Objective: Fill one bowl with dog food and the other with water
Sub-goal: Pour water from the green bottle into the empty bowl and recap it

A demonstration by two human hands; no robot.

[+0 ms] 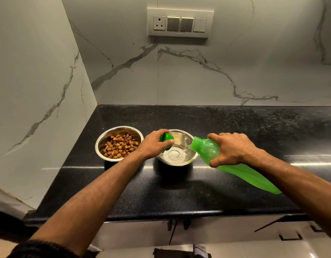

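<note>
Two steel bowls stand side by side on the black counter [235,127]. The left bowl [103,139] holds brown dog food [120,146]. The right bowl [183,140] has a little water [176,156] in its bottom. My right hand [233,148] grips a green plastic bottle [241,172], tilted with its open mouth over the right bowl's rim, and a thin stream of water runs into the bowl. My left hand [153,144] holds the green bottle cap [165,137] over the left edge of the same bowl.
Marble walls close the counter at the back and on the left. A switch panel [180,22] with a socket sits high on the back wall. The counter's front edge runs below my forearms, with cabinet fronts and floor beneath.
</note>
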